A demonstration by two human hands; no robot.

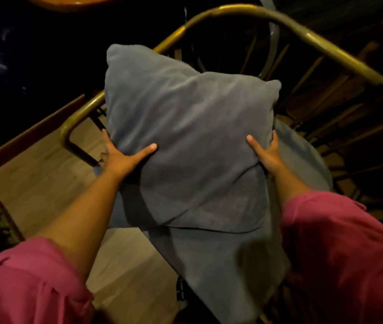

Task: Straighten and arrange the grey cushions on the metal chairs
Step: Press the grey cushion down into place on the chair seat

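1. fingers [149, 148] of the left hand [121, 157] are clenched on the lower left edge of the square grey cushion [186, 127], thumb across its face and the rest wrapped behind it.
2. right hand [266, 155] grips the opposite lower edge the same way, thumb pressed into the face, so the cushion is pinched between both hands.
3. the cushion stands roughly upright and slightly skewed, its top against the curved back rail of the metal chair [307, 36], its bottom edge over the seat cushion [221, 258], a second grey pad lying flat beneath it.
4. pink sleeves [349, 253] cover both upper arms; a pale wooden floor [52, 178] shows to the left of the chair.
5. judged step: the back cushion is being set in place and squared, not yet let go.
6. the next move likely calls for turning the cushion until its edges sit level, pushing it back against the rail, centring it over the seat pad, then releasing both hands.
7. the seat pad looks askew too and may need squaring afterwards.
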